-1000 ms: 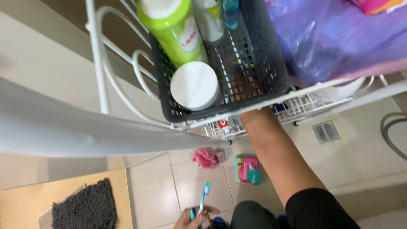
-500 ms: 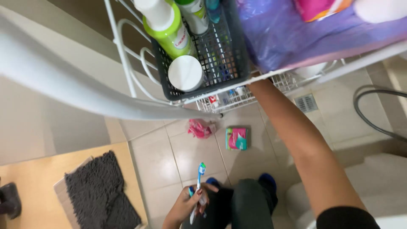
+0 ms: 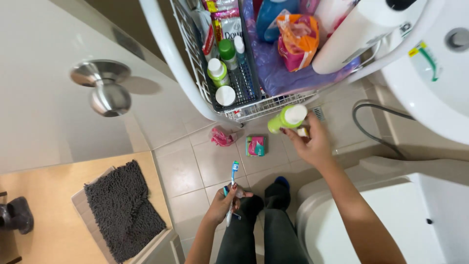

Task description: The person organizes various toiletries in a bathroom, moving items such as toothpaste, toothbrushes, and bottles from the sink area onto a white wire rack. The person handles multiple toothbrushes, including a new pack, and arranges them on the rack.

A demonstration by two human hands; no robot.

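Note:
My right hand (image 3: 311,143) grips a green bottle with a white cap (image 3: 287,119), held just below the front edge of a white wire rack (image 3: 172,58). My left hand (image 3: 227,201) hangs lower near my legs, closed around a blue and white toothbrush (image 3: 232,180) with its bristle end pointing up. In the rack a dark plastic basket (image 3: 243,85) holds several green and white bottles. A purple bag with an orange packet (image 3: 298,40) and a white roll fills the rack's right side.
A pink crumpled item (image 3: 222,136) and a small pink and green packet (image 3: 255,145) lie on the tiled floor under the rack. A grey mat (image 3: 122,210) lies at left, a door with a round metal knob (image 3: 105,88) above it. White toilet (image 3: 391,220) at right, sink (image 3: 439,68) above.
My right hand has come out from under the rack holding the green bottle. The view has pulled back, bringing the door knob, toilet and sink into sight. The left hand still holds the toothbrush.

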